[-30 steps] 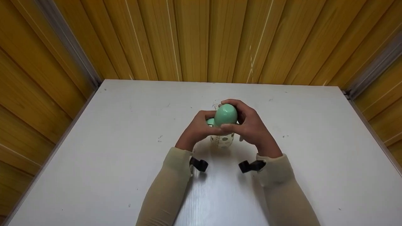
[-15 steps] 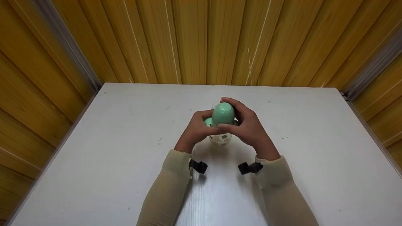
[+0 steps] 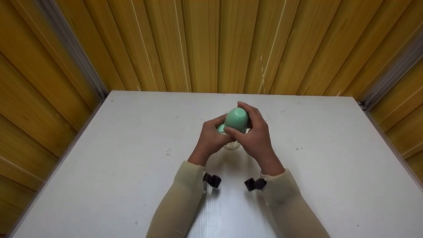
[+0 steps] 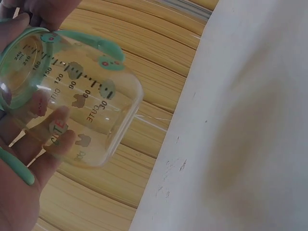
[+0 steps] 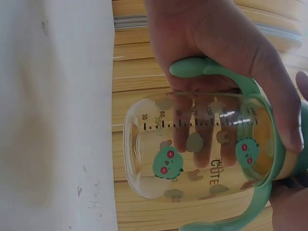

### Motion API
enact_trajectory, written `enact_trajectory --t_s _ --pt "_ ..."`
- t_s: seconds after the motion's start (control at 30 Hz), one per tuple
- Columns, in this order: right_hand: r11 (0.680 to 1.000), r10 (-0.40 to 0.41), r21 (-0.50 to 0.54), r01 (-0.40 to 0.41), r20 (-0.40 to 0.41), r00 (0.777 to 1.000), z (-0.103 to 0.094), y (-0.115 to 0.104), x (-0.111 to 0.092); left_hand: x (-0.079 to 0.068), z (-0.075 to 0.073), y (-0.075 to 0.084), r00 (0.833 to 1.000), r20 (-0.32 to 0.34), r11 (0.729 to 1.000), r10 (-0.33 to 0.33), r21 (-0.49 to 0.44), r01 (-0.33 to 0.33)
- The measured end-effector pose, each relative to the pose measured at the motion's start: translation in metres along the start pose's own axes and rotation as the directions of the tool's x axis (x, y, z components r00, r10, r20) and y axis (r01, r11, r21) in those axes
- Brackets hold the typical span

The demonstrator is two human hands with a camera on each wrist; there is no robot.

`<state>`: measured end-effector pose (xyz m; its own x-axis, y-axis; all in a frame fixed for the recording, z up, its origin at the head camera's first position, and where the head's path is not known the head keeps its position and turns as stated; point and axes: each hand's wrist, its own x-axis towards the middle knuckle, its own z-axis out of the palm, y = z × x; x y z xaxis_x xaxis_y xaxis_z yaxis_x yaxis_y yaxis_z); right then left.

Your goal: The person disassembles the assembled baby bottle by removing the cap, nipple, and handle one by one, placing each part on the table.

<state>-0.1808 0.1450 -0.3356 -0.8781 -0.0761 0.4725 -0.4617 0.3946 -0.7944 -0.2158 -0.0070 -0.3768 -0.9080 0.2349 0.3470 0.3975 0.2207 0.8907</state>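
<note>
A baby bottle with a clear, animal-printed body (image 5: 192, 180) and a smooth mint-green domed cap (image 3: 236, 119) is held up off the table, cap upward. My left hand (image 3: 212, 138) grips the bottle just below the cap; in the right wrist view its thumb lies along the green collar and its fingers show behind the body. My right hand (image 3: 257, 134) grips the cap, thumb on the near side and fingers on the far side. Two mint-green handles (image 5: 216, 225) curve out from the collar. The body carries a measuring scale.
The white table (image 3: 132, 158) has scattered scuff marks. Behind it and at both sides stand yellow wood-look panel walls (image 3: 198, 46), with grey metal strips at the corners. Each wrist wears a black camera mount (image 3: 212, 180).
My right hand has turned, its wrist coming inward and its thumb sliding left across the cap. Less of the bottle's body shows below my hands. My left hand keeps its grip.
</note>
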Motion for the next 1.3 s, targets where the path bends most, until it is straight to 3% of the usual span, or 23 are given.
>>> enact_trajectory --t_s 0.57,1.07,1.3 --pt "0.999 -0.034 -0.043 0.033 -0.012 0.999 -0.003 0.002 0.000 0.000 0.001 -0.001 0.998 0.039 0.998 -0.045 -0.047 0.047" --pt "0.997 -0.066 -0.046 0.068 0.051 0.997 -0.008 0.003 0.001 -0.002 0.000 -0.003 0.997 0.065 0.999 -0.047 -0.019 0.048" --pt "0.996 -0.081 -0.025 0.084 0.099 0.992 -0.014 0.003 0.001 -0.001 0.000 -0.005 0.994 0.101 0.996 -0.049 -0.072 0.056"
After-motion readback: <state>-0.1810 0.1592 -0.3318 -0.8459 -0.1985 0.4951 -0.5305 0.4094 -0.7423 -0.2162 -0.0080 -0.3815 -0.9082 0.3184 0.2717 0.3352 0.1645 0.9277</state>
